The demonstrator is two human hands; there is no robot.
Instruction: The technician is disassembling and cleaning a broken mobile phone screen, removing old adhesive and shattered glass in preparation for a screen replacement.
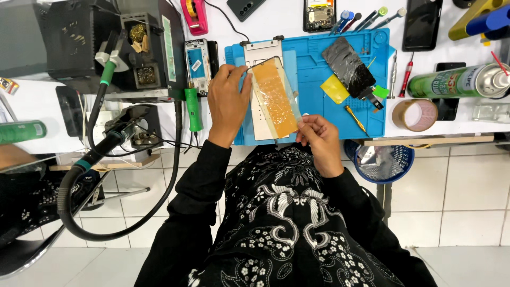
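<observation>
Your left hand [227, 101] pinches the orange film sheet [276, 98] at its ten o'clock corner; your right hand [320, 141] pinches the five o'clock corner, holding it over the blue mat [319, 79] on the surface.

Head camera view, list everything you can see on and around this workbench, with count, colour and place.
Repair mat: one, blue, bench centre.
Orange film sheet: one, translucent, held over the mat.
Detached phone screen: one, black, on the mat.
Yellow square piece: one, on the mat.
Screwdriver: one, yellow handle, mat's right side.
Tape roll: one, brown, right of the mat.
Spray can: one, green, far right.
Soldering iron: one, green grip, left of the mat.
Basket: one, blue, beneath the bench edge.
Left hand: pinching the film's upper left edge.
Right hand: pinching the film's lower corner.
</observation>
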